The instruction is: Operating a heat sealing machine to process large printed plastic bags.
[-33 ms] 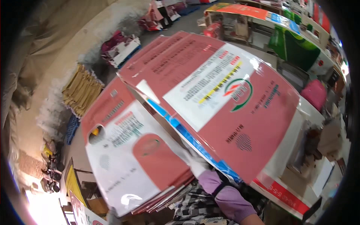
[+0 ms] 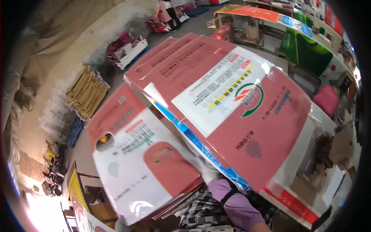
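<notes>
A stack of flat printed cardboard sheets, red and white with an oval cut-out near one edge, is held tilted in front of me. My right hand, in a white glove below a lavender sleeve, grips its right edge; the fingertips are partly hidden. At the stack's lower left corner, my left hand shows only as a bit of grey glove, closed around the corner. Right beside it lies a taller stack of red printed cardboard sheets, with a white panel and a blue strip along its near side.
Under the right stack is a work surface with a red-and-white edge, carrying brown cardboard pieces. Bundled brown cardboard stands on the floor at left, near a blue pallet. A person stands far off.
The held stack has shifted slightly right with both hands, while the whole view has drifted a little. Both hands keep their hold.
</notes>
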{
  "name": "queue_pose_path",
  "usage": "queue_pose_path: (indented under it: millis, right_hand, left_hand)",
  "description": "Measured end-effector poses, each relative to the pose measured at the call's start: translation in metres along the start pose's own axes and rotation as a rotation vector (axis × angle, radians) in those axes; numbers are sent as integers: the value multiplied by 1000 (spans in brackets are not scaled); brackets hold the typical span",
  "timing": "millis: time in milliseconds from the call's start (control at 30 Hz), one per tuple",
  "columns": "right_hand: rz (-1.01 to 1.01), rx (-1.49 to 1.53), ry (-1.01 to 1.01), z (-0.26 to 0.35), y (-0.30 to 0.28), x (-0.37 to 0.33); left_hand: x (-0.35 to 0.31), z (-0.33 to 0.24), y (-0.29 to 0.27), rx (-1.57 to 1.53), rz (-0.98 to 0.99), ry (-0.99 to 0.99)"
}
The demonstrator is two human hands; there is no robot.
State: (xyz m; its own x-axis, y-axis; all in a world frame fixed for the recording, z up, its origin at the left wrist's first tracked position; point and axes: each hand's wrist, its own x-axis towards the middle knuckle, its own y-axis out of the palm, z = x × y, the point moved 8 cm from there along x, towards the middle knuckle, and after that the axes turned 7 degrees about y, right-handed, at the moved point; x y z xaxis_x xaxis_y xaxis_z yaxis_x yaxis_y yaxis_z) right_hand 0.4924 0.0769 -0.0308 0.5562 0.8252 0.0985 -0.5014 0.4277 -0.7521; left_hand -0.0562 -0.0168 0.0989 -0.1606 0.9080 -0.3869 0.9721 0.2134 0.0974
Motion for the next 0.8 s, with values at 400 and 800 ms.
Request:
queue_pose_path:
  millis: [400,800]
  right_hand:
    - [401,83,-182,-12,-139,-40]
    - [-293,336,46,-110,-376,-116]
  left_hand:
    - [-11,-49,387,1183,275,1124]
    - [-170,142,700,1135,1671,1162]
